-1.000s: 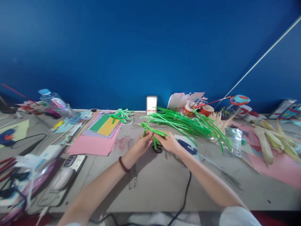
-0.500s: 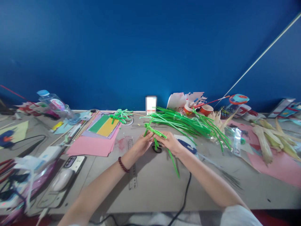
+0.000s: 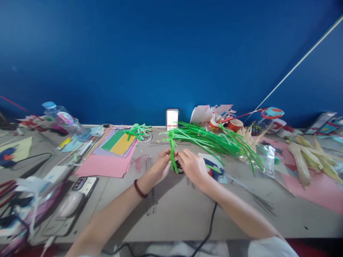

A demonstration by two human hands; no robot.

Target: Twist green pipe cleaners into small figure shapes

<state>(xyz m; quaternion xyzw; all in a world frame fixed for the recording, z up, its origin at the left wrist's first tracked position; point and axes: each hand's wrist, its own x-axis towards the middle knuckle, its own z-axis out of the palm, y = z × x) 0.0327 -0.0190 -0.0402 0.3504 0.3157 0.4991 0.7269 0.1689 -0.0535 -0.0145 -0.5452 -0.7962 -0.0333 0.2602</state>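
Note:
Between my hands, over the middle of the table, is a figure of bent green pipe cleaners [image 3: 173, 153], upright with several strands hanging down. My left hand [image 3: 162, 165] is closed on its left side, fingertips pinching the strands. My right hand [image 3: 191, 164] is closed too, its fingertips meeting at the figure's right side; a green strand end [image 3: 213, 167] shows beyond its knuckles. Something dark lies on the table behind the hands, mostly hidden. Past them spreads a big bundle of green pipe cleaners [image 3: 209, 139]. Another green pipe-cleaner piece [image 3: 138, 132] rests at the back left.
A clear ruler [image 3: 151, 203] lies by my left forearm. Pink paper [image 3: 104, 166] and a phone [image 3: 69, 207] with a white mouse on it are to the left. A bottle [image 3: 63, 117] lies farther back. On the right are corn husks [image 3: 300, 164] and thin wires [image 3: 264, 203].
The green figure has turned more upright, its strands now pointing down. My right hand has shifted slightly, and the long strand that hung below it now shows to its right.

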